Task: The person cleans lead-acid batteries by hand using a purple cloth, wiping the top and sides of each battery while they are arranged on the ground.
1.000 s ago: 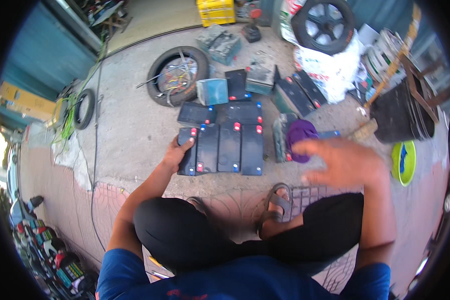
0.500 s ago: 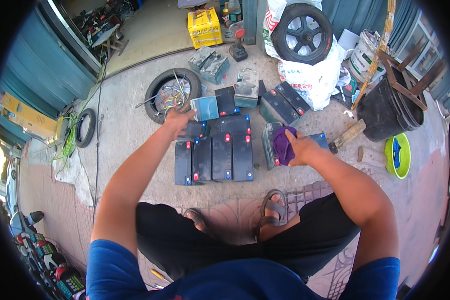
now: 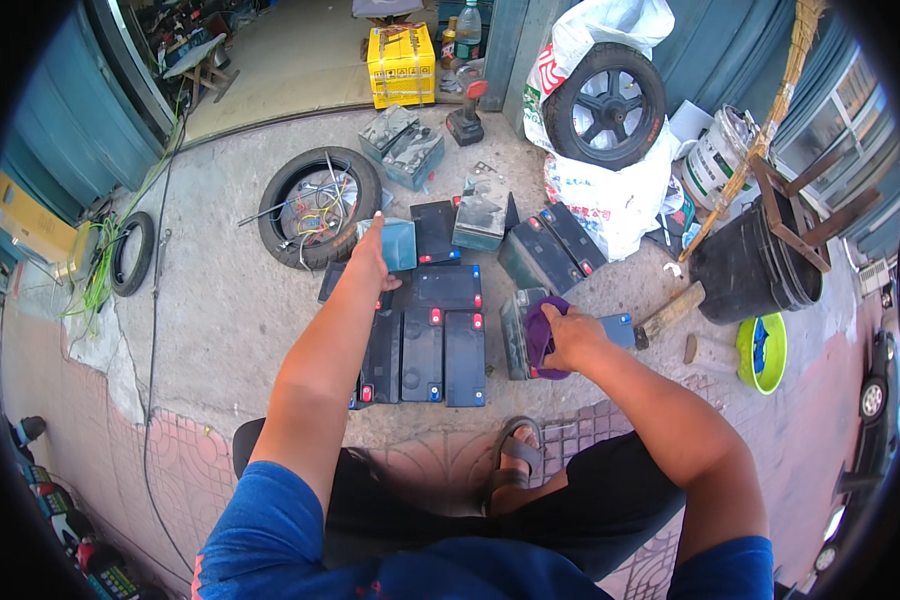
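Bunched purple cloth is gripped in my right hand, which presses it on the top of a dusty teal and black battery. A smaller dark battery with a blue terminal lies partly behind that hand. My left hand is at the left end of a teal battery, its fingers apart. Whether it bears on that battery is hard to see. Below it stands a row of black batteries with red and blue terminals, partly covered by my left forearm. Another black battery lies across behind the row.
A tyre with loose wires inside lies left. Beyond are more batteries, a cordless drill and a yellow box. On the right are a wheel on white sacks, a black bucket and a green basin.
The view has shifted. My left hand has turned and moved nearer over the teal battery's end. My right hand still holds the purple cloth on the same battery.
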`<state>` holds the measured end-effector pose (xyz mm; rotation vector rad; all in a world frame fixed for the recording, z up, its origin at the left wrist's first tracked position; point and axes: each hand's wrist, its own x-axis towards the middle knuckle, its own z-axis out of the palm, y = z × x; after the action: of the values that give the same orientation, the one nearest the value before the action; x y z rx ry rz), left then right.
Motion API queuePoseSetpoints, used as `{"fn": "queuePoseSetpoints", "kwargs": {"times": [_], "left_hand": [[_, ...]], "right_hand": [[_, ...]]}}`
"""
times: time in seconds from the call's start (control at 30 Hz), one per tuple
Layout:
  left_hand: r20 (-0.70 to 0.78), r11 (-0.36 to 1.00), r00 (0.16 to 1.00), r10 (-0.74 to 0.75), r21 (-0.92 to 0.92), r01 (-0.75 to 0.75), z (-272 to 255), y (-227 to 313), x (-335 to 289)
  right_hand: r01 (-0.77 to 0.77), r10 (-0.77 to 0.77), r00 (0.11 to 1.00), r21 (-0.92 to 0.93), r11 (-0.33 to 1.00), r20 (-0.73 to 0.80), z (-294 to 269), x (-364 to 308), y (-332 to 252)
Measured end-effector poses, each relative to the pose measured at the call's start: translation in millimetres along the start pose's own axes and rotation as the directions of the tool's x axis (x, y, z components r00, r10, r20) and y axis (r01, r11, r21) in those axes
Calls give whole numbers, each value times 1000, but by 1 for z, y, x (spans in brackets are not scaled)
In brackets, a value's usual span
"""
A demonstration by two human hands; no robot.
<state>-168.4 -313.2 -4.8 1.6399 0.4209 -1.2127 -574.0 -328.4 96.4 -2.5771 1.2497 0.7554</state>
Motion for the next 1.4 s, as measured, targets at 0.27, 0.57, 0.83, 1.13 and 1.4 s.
{"fn": "queuePoseSetpoints", "kwargs": {"times": [0.27, 0.57, 0.83, 1.13, 1.4], "left_hand": [[-69, 984, 990, 120, -127, -128, -1, 5, 33], [112, 955, 976, 185, -257, -151, -32, -18, 7], [327, 868, 810, 487, -282, -408, -34, -38, -149], [359, 597, 521, 774, -141, -790, -52, -56, -324], [774, 777, 278, 569, -395, -490, -80, -47, -375]], "right_hand": [[-12, 20, 995, 81, 997, -97, 5, 18, 6], [-70, 79, 994, 121, 990, -74, 1, 35, 5], [62, 249, 952, 909, 412, -178, -47, 28, 0], [170, -96, 907, 565, -807, -410, -152, -28, -113], [261, -10, 850, 438, -860, -527, -176, -114, -116]]}}
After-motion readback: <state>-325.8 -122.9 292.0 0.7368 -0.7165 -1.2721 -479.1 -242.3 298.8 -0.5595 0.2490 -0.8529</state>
